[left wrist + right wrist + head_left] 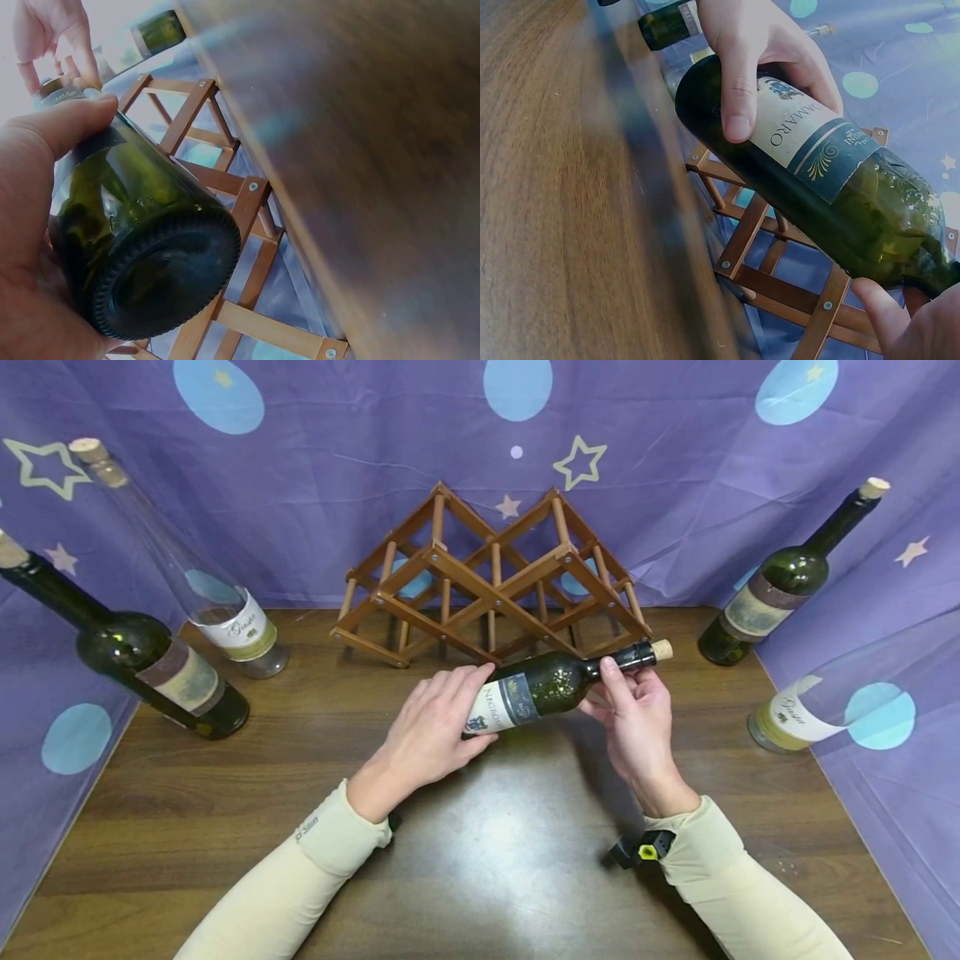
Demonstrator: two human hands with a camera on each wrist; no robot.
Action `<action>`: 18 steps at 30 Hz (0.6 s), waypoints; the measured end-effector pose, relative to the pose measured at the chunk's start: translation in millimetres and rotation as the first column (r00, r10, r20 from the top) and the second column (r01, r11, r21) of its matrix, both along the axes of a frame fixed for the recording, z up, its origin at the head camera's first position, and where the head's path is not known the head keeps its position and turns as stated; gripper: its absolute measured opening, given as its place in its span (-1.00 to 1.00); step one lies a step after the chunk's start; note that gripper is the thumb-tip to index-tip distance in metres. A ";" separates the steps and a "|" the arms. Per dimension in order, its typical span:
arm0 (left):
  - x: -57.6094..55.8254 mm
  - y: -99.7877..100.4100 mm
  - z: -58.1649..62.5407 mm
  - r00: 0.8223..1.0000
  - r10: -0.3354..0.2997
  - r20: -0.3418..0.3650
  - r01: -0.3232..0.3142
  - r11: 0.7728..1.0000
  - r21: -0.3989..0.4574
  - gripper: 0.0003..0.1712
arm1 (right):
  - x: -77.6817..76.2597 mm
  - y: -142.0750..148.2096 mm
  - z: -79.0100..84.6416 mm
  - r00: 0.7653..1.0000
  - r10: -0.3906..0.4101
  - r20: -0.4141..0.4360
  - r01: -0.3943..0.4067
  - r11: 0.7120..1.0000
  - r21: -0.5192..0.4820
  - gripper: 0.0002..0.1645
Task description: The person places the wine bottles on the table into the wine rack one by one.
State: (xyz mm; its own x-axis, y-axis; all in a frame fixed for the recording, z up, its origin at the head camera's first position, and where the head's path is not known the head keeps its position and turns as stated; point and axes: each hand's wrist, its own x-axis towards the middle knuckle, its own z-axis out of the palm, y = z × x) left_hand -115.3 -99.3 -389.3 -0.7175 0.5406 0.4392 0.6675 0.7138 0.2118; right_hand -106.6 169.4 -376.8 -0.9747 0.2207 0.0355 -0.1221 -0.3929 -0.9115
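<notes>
A dark green wine bottle (555,681) with a cork in its mouth lies nearly level between both hands, its neck toward the right. My left hand (438,718) grips the body near the base, covering part of the white and blue label (810,142). The neck is pinched by my right hand (637,718), thumb on the near side, just short of the cork (662,650). In the left wrist view the round ribbed base (169,277) faces the camera. Behind the bottle a folding wooden wine rack (498,593) stands on the table, its front bottom edge overlapped by the bottle.
To the left stand a corked dark bottle (161,664) and a clear bottle (240,627). At the right are another corked dark bottle (765,597) and a clear bottle (798,718). Purple cloth (300,485) encloses the wooden table (225,810) at the back and sides.
</notes>
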 end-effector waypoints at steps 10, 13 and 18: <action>-1.6 -8.3 2.5 0.999 0.008 -0.047 -0.008 1.000 0.002 0.14 | 5.3 0.2 4.5 0.998 0.055 0.035 -0.057 0.997 0.059 -0.74; -2.3 -10.7 3.3 0.998 0.011 -0.058 -0.011 1.000 0.002 0.14 | 8.1 2.2 7.2 0.994 0.098 0.054 -0.104 0.987 0.124 -0.72; -4.0 -14.1 4.2 0.998 0.018 -0.064 -0.018 1.000 0.001 0.13 | 14.8 6.2 12.1 0.975 0.191 0.117 -0.216 0.938 0.271 -0.62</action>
